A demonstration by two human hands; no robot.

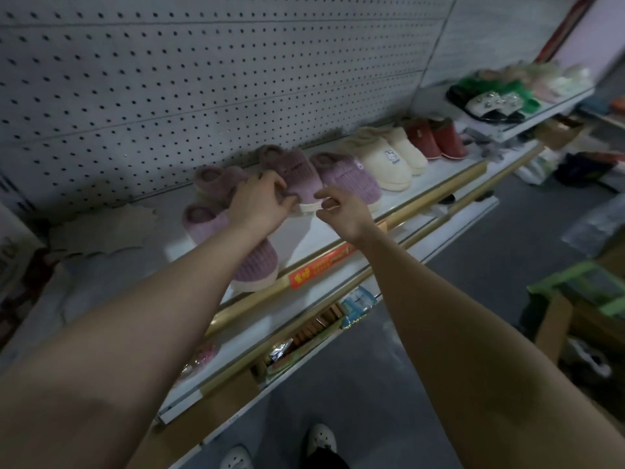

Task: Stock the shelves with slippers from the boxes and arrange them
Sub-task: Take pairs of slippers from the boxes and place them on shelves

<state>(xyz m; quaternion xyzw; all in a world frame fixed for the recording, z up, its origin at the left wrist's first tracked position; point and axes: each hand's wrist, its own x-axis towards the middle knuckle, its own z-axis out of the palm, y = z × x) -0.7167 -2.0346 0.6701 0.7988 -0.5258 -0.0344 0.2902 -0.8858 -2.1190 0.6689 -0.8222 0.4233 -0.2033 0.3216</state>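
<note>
Forearms [162,306] cross the shelf [318,233] edge; left grip [260,201] clutches a purple slipper [299,176], right grip [341,206] pinches its toe beside cream slippers [382,160].

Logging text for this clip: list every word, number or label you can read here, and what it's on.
No text reads clearly enough to quote.
On the red label strip along the shelf rail: yellow and pale characters, too blurred to read.
On the blue patch of the cream slipper: too small to read.
On the blue packet on the lower shelf: print blurred.
</note>
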